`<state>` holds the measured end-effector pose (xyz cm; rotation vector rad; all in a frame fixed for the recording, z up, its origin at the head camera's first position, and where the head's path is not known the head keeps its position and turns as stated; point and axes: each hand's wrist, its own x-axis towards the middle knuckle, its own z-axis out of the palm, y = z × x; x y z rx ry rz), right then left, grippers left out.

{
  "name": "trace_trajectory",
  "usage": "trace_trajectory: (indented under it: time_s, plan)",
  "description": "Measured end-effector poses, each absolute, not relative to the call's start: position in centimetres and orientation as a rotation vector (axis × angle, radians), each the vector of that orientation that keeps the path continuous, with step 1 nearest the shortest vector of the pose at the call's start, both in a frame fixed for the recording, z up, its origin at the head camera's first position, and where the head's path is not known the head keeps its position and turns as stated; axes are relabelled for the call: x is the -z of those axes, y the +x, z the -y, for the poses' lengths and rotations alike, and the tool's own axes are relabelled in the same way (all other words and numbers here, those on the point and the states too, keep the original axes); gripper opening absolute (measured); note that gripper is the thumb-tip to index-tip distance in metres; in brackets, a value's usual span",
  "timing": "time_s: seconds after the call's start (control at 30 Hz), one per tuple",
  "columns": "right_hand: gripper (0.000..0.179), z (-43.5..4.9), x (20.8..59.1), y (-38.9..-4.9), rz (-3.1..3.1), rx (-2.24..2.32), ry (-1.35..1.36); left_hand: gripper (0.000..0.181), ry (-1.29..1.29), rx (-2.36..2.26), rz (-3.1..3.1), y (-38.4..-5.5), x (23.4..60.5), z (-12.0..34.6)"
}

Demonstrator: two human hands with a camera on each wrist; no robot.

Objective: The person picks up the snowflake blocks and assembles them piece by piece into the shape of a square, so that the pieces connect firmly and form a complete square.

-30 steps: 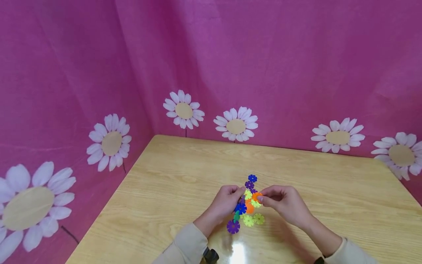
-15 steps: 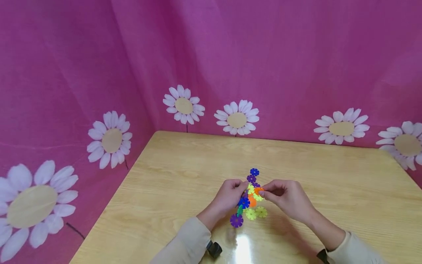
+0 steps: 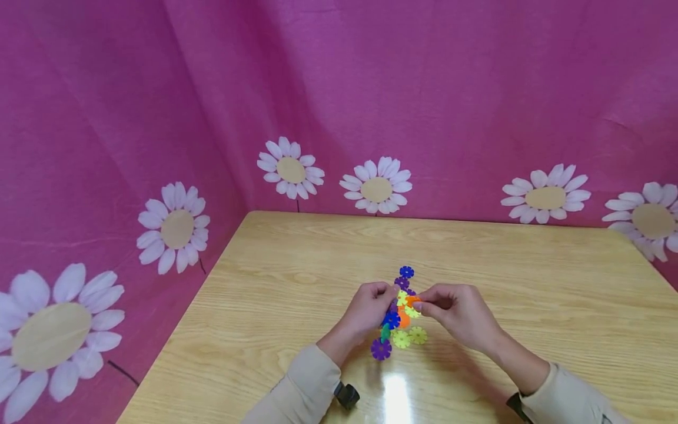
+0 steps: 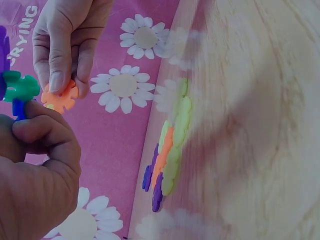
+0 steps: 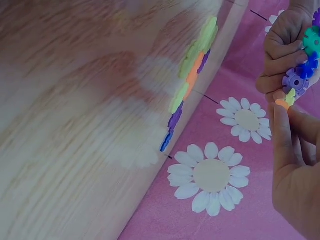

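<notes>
In the head view, my left hand (image 3: 365,309) grips a chain of interlocking snowflake discs held above the table. Its purple end disc (image 3: 381,349) hangs lowest, followed by a green disc (image 5: 311,42), a blue disc (image 5: 307,67) and another purple disc (image 5: 296,82). A small yellow disc (image 5: 290,97) shows at the chain's other end. My right hand (image 3: 461,312) pinches an orange disc (image 4: 62,97) between thumb and fingers, right at that yellow disc. Fingers of both hands partly hide where the two discs meet.
Loose discs lie on the wooden table (image 3: 275,282) beyond and below the hands: a blue one (image 3: 406,271), purple ones, an orange one (image 3: 404,319) and yellow-green ones (image 3: 418,335). A pink curtain (image 3: 439,106) with white flowers borders the table's back and left.
The orange disc in my right hand has tilted and now shows more edge-on. Both hands stay close together on the chain. The head view has shifted slightly.
</notes>
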<state>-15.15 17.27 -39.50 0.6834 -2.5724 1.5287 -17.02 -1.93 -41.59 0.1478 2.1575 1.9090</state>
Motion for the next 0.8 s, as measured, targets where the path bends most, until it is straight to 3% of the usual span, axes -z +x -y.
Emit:
trace_trajectory:
  time_s: [0.8]
  plan:
    - [0.004, -16.2, 39.6, -15.2, 2.499, -1.370, 0.736, 0.030, 0.149, -1.888, -2.221, -17.4, 41.4, 2.0]
